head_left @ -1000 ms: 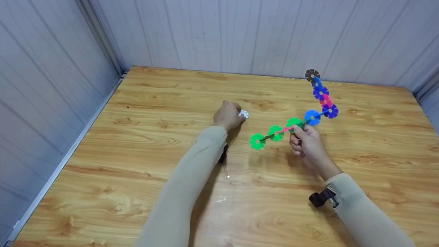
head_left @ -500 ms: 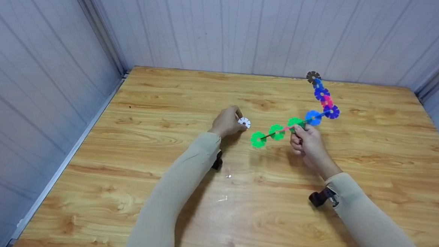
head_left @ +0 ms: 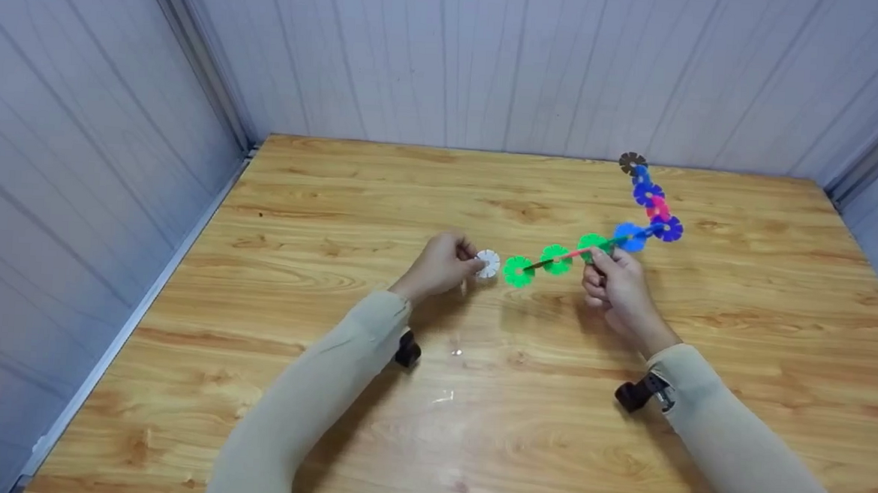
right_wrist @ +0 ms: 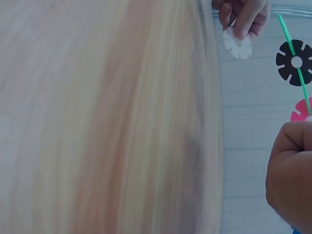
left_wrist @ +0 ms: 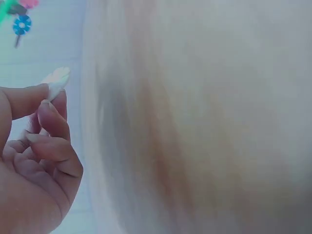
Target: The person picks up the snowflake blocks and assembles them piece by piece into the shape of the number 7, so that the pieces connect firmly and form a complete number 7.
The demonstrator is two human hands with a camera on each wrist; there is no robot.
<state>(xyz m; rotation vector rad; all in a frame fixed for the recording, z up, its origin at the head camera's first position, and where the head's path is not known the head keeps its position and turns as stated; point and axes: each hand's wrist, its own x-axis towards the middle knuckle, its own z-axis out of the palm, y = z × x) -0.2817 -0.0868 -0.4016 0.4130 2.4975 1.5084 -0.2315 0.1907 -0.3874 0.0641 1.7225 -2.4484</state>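
Between thumb and fingertips my left hand (head_left: 442,265) pinches a white notched plastic disc (head_left: 488,264), a snowflake-shaped linking piece. My right hand (head_left: 621,286) grips a chain of such discs near a green disc (head_left: 593,247). From that grip the chain runs left through pink, green and black pieces to a green end disc (head_left: 519,272), just right of the white one. Its other side bends away through blue, purple and pink discs to a black disc (head_left: 633,164) at the far end. In the right wrist view the white disc (right_wrist: 238,45) hangs below the left fingertips.
A wood-grain table (head_left: 322,188) lies beneath both hands. Pale panelled walls (head_left: 479,61) rise at its back and sides. Small shiny marks (head_left: 444,395) show on the tabletop between the forearms. A dark camera (head_left: 632,396) is strapped at the right wrist.
My left hand has come toward me with the white disc, which now stands beside the chain's green end. The right hand holds nearly still; the chain's far end has dipped slightly.
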